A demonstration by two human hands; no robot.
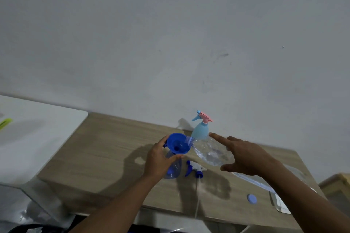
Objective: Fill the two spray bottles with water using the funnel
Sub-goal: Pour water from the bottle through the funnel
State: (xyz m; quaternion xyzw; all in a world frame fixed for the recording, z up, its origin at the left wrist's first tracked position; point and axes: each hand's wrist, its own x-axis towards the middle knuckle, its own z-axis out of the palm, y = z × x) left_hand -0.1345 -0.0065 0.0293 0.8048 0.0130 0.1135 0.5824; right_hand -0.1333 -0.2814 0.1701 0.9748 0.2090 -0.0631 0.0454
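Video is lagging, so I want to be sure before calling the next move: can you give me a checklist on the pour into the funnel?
1. Blue plastic funnel seated in the clear blue-tinted spray bottle, left hand gripping it: ok.
2. Clear plastic water bottle tipped by right hand, mouth at funnel rim: ok.
3. Water flowing: cannot tell.
4. Fill level: cannot tell.
5. Blue-and-white trigger head off, lying on wooden table: ok.
6. Light blue spray bottle opened for filling: not ok, pink trigger head on.
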